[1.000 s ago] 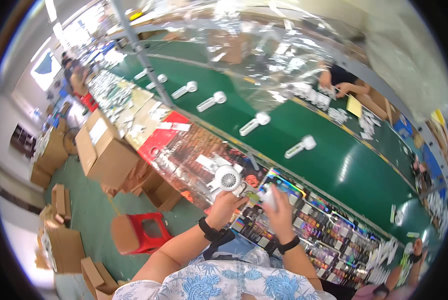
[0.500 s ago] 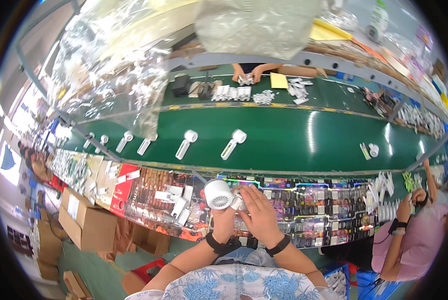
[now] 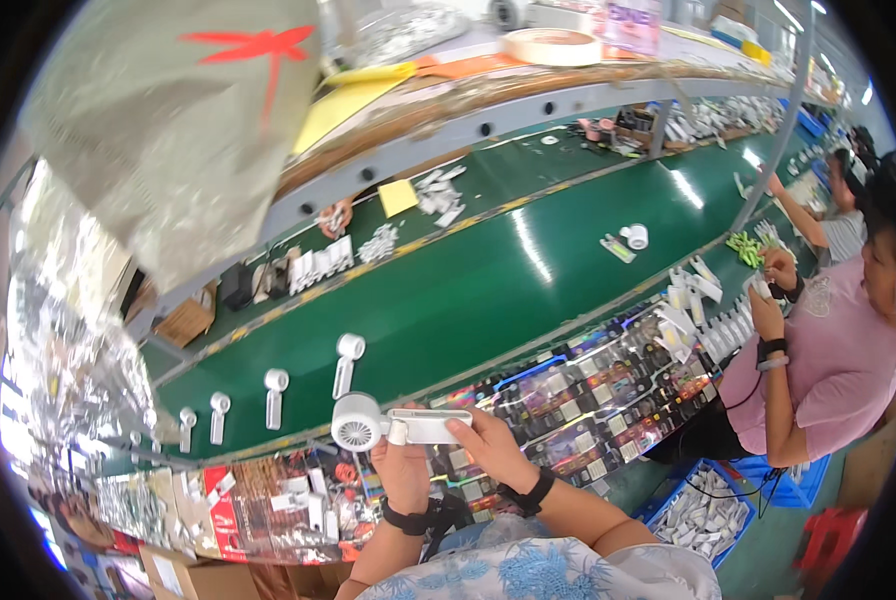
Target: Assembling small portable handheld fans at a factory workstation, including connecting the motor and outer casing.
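Over the worktop, the white fan lies with its long axis left to right; my left hand grips the neck, nearer the round head, my right hand the handle end.

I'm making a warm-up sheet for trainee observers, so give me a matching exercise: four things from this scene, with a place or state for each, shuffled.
Things
1. Nearest white fan
2. Yellow square pad
3. Roll of tape
4. Nearer blue crate

Places and states
A. On the raised shelf
B. Filled with white pieces
C. Held by the left hand and right hand
D. Beyond the green belt

Pairs: 1-C, 2-D, 3-A, 4-B
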A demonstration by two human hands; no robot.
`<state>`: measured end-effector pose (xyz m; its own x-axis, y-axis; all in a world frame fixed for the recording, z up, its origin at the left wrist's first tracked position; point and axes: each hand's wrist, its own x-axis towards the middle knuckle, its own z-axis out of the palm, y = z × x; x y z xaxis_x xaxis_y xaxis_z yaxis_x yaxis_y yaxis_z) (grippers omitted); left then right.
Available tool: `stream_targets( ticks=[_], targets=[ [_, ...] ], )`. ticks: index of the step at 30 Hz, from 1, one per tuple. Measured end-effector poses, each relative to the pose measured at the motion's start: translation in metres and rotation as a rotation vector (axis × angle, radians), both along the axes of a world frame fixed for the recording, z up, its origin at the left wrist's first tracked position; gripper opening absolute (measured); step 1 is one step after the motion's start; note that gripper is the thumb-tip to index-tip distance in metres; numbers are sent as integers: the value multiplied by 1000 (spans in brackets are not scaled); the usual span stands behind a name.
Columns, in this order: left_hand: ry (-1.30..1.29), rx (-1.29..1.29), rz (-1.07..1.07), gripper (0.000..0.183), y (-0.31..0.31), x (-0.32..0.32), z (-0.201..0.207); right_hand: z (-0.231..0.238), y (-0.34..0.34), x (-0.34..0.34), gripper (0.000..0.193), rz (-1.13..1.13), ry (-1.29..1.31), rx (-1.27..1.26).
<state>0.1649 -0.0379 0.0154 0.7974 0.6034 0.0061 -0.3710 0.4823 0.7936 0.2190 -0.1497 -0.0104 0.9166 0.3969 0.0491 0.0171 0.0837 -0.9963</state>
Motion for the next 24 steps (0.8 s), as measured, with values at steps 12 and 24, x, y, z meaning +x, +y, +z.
stream_targets(
  ticks=[12,24],
  targets=[
    [404,193,-357,18,-18,141,-33,-61,-65,109,36,59,-28,-71],
    [1149,1607,-180,34,143,262,-219,-220,-242,422,41,-926,-250,-1171]
  ],
)
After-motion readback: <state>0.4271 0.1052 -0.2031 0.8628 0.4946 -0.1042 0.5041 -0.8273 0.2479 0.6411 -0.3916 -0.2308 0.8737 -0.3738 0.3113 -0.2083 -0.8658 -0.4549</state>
